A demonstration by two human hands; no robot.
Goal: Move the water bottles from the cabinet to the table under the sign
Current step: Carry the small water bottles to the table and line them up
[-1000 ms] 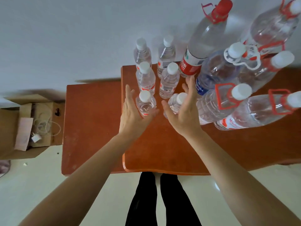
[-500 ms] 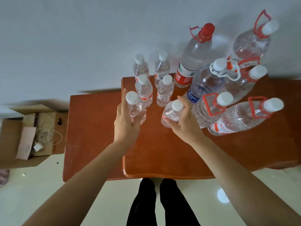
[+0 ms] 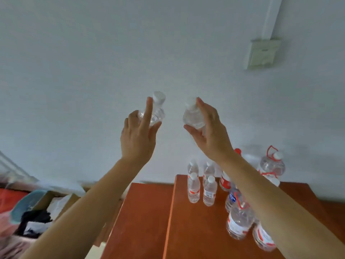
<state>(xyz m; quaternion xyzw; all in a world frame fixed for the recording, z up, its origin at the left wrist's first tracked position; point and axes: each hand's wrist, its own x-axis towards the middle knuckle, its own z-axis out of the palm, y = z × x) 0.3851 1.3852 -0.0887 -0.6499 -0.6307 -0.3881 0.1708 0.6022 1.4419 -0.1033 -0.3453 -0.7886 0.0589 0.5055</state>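
Note:
Both of my hands are raised high in front of the pale wall, each with a small clear water bottle. My left hand (image 3: 139, 135) grips a white-capped bottle (image 3: 156, 109), index finger stretched up along its neck. My right hand (image 3: 210, 131) grips a second small bottle (image 3: 192, 116) from the right side. Below, on the red-brown cabinet top (image 3: 196, 227), several small bottles (image 3: 193, 187) stand in two rows. Large jugs with red handles (image 3: 239, 221) crowd the right side, partly hidden by my right forearm.
A lower red-brown surface (image 3: 141, 217) adjoins the cabinet top on the left. Cardboard boxes and a blue-rimmed container with dark items (image 3: 31, 208) sit on the floor at the lower left. A wall socket box (image 3: 261, 55) hangs at the upper right.
Both hands closed round the two front small bottles and lifted them well above the cabinet top. My view has tilted up toward the wall.

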